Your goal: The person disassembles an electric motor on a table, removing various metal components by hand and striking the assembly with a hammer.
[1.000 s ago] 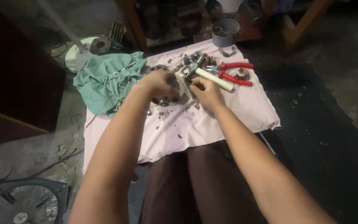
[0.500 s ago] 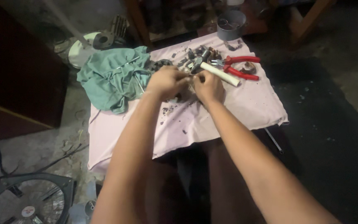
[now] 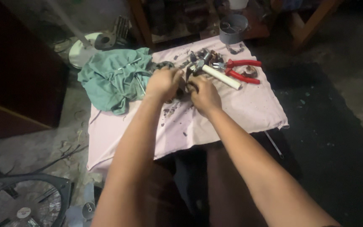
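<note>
From the head camera, both hands meet over a pale pink cloth (image 3: 232,113) spread on a low surface. The left hand (image 3: 162,83) has its fingers curled in, closed around a small dark part (image 3: 184,87) that lies between the two hands; the part is mostly hidden, so its shape cannot be told. The right hand (image 3: 204,94) is also curled, fingertips pressed to the same part, touching the left hand's fingers.

Just beyond the hands lies a white-handled tool (image 3: 219,75), its metal head among a heap of small metal bits (image 3: 202,56). Red-handled pliers (image 3: 240,69) lie beside it, to the right. A crumpled green rag (image 3: 112,77) sits on the cloth's left edge, just beside the left hand. Dark crumbs (image 3: 169,112) dot the cloth under the wrists.

At the far edge stands a grey cup (image 3: 233,27). A white round base (image 3: 85,48) rests on the floor beyond the rag. A fan grille (image 3: 22,204) shows at lower left.
</note>
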